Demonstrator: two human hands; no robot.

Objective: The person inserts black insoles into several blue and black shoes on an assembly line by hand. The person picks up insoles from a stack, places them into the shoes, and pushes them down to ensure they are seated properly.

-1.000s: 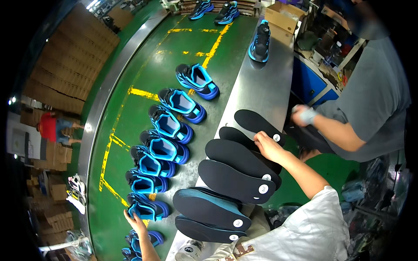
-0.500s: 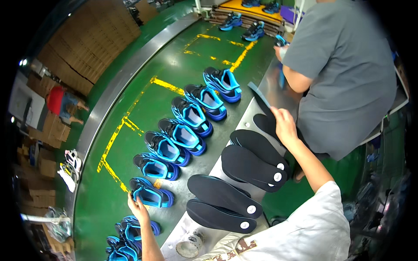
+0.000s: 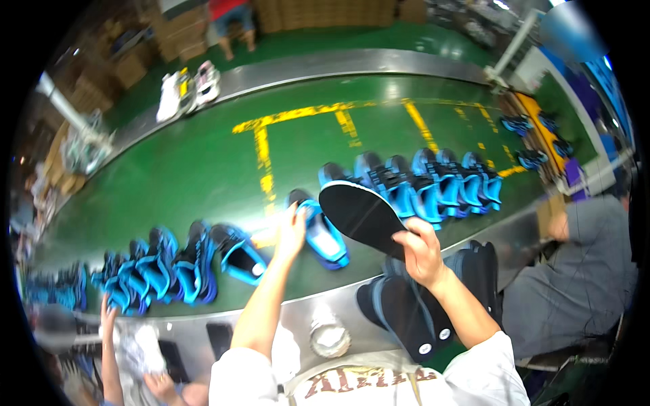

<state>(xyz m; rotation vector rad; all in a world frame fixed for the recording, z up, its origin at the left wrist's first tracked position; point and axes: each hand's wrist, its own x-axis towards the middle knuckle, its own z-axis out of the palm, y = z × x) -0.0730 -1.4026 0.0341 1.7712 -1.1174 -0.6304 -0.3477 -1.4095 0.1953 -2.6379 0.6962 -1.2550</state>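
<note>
My right hand (image 3: 421, 254) pinches the heel end of a black insole (image 3: 359, 211), which is tilted over the row of shoes with its dark face showing. My left hand (image 3: 291, 233) grips the side of a black-and-blue sneaker (image 3: 326, 237) near its opening, its pale inside visible. Right of that sneaker stands a row of matching sneakers (image 3: 423, 186), partly covered by the insole. Below my right hand lie several black insoles (image 3: 396, 311) in stacks on the metal ledge, with round white stickers on some.
More sneakers (image 3: 159, 264) stand to the left on the green table (image 3: 183, 169), which has yellow markings. A roll of tape (image 3: 330, 337) sits on the metal ledge (image 3: 291, 318). A co-worker in grey (image 3: 572, 271) is at the right; another person's hand (image 3: 108, 318) reaches in at lower left.
My view has swung to the left. My right hand has brought the insole from beside the co-worker to above the shoes, near the sneaker at my left hand.
</note>
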